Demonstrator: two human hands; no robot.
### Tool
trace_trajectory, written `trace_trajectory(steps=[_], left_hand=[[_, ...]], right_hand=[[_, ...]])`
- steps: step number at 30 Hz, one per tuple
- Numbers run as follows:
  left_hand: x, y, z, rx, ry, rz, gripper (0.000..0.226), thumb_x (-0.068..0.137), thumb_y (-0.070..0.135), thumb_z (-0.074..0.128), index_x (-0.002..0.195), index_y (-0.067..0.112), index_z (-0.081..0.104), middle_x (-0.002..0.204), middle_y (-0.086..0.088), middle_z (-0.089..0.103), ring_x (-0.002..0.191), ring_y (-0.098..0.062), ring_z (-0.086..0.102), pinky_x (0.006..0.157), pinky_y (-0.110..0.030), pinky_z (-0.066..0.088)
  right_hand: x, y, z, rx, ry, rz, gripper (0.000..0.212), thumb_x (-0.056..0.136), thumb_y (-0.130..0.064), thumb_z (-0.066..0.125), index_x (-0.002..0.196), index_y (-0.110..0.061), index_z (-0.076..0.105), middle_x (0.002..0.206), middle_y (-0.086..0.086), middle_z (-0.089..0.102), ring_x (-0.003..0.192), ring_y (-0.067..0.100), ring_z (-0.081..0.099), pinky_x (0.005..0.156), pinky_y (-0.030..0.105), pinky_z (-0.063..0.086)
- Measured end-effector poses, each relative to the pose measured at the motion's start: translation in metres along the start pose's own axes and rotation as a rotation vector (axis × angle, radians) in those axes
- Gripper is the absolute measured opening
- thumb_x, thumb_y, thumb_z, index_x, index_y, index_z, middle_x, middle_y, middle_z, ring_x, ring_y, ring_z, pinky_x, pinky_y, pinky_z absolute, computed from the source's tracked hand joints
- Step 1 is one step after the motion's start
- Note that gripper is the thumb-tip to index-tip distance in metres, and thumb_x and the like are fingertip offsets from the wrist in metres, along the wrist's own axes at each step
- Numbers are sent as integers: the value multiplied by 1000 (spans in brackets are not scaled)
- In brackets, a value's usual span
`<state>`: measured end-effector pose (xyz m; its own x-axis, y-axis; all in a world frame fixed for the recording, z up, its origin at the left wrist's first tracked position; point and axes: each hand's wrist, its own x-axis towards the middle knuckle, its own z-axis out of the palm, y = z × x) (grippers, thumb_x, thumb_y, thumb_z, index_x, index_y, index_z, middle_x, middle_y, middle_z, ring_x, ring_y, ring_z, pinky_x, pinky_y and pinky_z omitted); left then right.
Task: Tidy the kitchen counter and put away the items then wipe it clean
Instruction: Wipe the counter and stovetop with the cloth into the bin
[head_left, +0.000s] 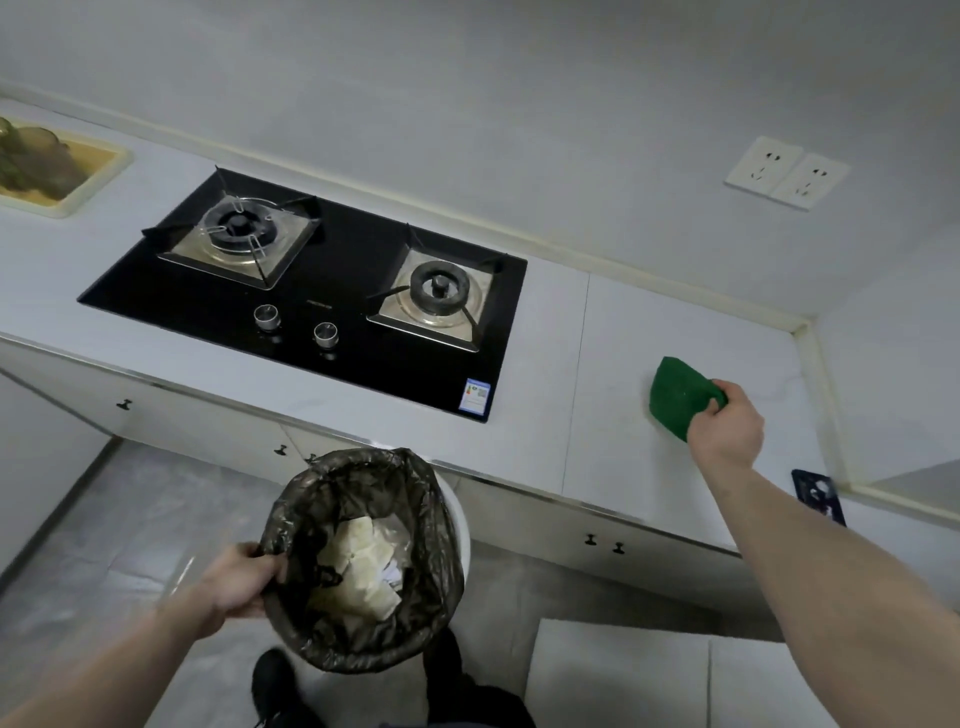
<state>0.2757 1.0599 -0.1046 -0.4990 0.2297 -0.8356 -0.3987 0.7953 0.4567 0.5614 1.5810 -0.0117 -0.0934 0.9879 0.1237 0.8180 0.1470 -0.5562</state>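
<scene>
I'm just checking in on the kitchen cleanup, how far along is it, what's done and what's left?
Mostly tidied: the counter around the hob is largely bare, and scraps sit in the lined bin that the left hand grips by its rim. In hand: the right hand holds a green cloth on the counter, wiping. Left: the tray at far left, a dark object at the right edge, and the remaining surface.

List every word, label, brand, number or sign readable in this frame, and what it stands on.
Nothing can be read.
Small print between the hob knobs: too blurred.
Blue-bordered sticker on the hob's front right corner: too small.
Dark card at the counter's right edge: white marks, unreadable.
</scene>
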Motion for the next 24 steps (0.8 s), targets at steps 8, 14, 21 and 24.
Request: trace_trajectory(steps=[8, 14, 21, 24], left_hand=[[0, -17, 55, -139, 57, -68, 13, 87, -1, 67, 98, -4, 73, 85, -23, 76, 69, -35, 74, 54, -35, 60], [-8, -17, 72, -151, 55, -85, 15, 85, -2, 69, 99, -4, 73, 85, -21, 77, 73, -36, 75, 60, -41, 63], [-24, -7, 79, -129, 126, -76, 12, 89, 5, 69, 98, -2, 72, 71, -13, 75, 57, -24, 69, 45, -26, 53], [-28, -5, 82, -117, 126, -90, 13, 88, 5, 69, 98, -2, 72, 67, -10, 73, 57, -24, 68, 46, -26, 53]], right_hand=[[35, 32, 40, -76, -166, -33, 43, 95, -2, 43, 130, -17, 62, 119, 11, 69, 105, 34, 64, 81, 33, 47], [-5, 62, 93, -246, -418, -132, 46, 99, -7, 44, 139, -24, 58, 122, 10, 68, 102, 29, 63, 94, 44, 52], [-62, 52, 106, -100, -446, -119, 45, 99, -12, 46, 140, -26, 59, 135, -1, 64, 112, 25, 64, 89, 34, 55], [-81, 48, 110, -76, -502, -227, 44, 98, -13, 49, 138, -26, 61, 140, -4, 62, 118, 24, 63, 95, 37, 54]])
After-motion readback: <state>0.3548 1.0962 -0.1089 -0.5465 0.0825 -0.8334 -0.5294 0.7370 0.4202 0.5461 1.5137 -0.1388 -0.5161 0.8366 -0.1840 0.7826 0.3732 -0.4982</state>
